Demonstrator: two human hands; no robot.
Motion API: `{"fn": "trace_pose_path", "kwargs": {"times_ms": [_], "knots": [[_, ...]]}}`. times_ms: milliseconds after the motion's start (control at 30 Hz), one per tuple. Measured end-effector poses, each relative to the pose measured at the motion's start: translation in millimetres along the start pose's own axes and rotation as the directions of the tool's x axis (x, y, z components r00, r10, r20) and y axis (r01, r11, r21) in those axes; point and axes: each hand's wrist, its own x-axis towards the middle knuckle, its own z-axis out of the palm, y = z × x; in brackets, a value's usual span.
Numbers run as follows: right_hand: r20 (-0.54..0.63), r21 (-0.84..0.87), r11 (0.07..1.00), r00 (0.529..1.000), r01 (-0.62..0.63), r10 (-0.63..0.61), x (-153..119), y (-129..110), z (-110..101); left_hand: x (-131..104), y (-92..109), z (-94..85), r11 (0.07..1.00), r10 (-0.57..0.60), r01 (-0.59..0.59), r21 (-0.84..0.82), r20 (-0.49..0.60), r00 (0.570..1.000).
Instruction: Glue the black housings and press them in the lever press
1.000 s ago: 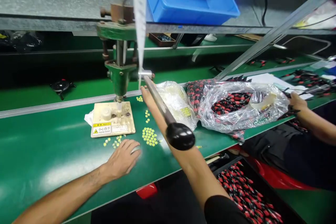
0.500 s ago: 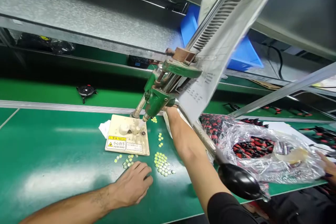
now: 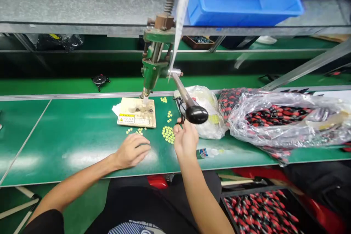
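Note:
My left hand (image 3: 133,150) rests on the green table just in front of the press base (image 3: 137,112), its fingers curled; whether anything is under them is hidden. Several small yellow-green pieces (image 3: 168,134) lie between my hands, and a few more sit by the base's front edge. My right hand (image 3: 186,137) is closed on a black part (image 3: 181,116), below and left of the black lever knob (image 3: 196,114). Above the base stands the green press (image 3: 152,73).
A clear bag of red and black parts (image 3: 276,117) lies at the right, beside a white plastic bag (image 3: 211,122). On the shelf is a blue bin (image 3: 246,12). A black tray (image 3: 263,212) of red and black parts stands below the table edge.
The view has turned and shifted. My right hand has come back from behind the press to the table's front half, now with a black part. My left hand stays near the base.

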Motion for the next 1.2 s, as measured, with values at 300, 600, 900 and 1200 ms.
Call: {"fn": "trace_pose_path", "kwargs": {"times_ms": [300,600,900,1200], "knots": [[0.619,-0.301,0.866,0.609,-0.399,0.496,-127.2,-4.9,-86.9,6.2,58.7,-92.8,0.931,-0.354,0.353,0.095,-0.006,0.935],[0.911,-0.317,0.898,0.166,-0.305,0.377,-110.3,25.4,-53.1,46.5,49.7,-105.3,0.534,-0.527,0.845,0.027,0.792,0.307],[0.721,-0.276,0.948,0.687,0.158,0.095,-106.7,33.9,-123.7,-45.3,6.8,-158.1,-0.023,-0.998,1.000,0.009,0.066,-0.023],[-0.277,-0.653,0.724,0.821,0.220,-0.499,-92.8,49.7,-209.4,-104.3,-64.8,-200.8,-0.037,-0.975,0.999,-0.001,-0.219,-0.036]]}}
